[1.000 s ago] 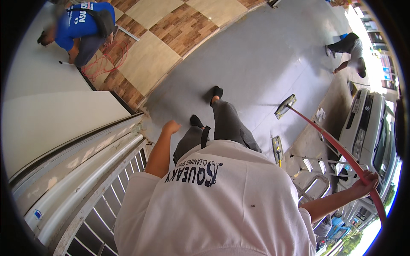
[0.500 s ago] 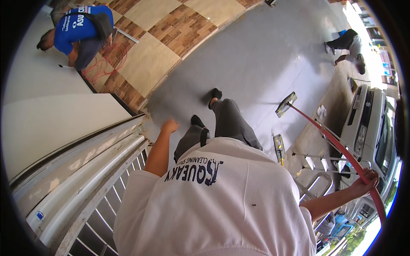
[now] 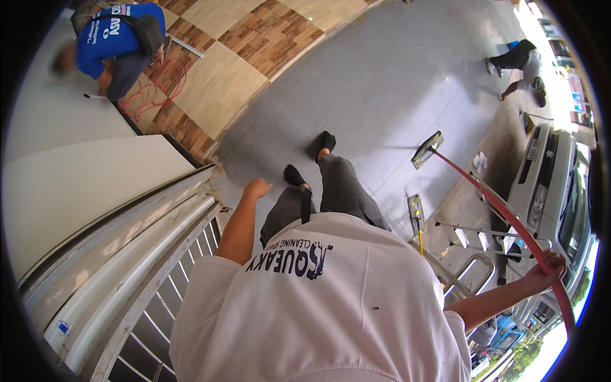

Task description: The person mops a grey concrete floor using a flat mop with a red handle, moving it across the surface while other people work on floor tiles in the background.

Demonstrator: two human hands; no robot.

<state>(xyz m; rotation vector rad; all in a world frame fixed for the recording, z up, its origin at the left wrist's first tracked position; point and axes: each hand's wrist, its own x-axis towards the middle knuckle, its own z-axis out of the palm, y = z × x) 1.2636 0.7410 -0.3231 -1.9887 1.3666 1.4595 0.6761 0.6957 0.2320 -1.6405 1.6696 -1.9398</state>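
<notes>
My right hand is out to the right, fingers wrapped round the red pole of a flat mop. The pole slants away to a flat rectangular mop head, which rests on the grey floor. My left hand hangs beside my left leg, its fingers curled in and nothing visible in them. A second flat mop head with a yellow handle lies to the right of my legs. I stand on the grey floor in dark socks.
A metal ladder and a parked vehicle are on the right. White railings run along my left. One person in blue crouches by a red cord on the tiles; another person bends at far right.
My right hand keeps its hold on the mop pole, and the mop head has barely shifted. The bending person's arm has moved slightly; the view has tilted a little.
</notes>
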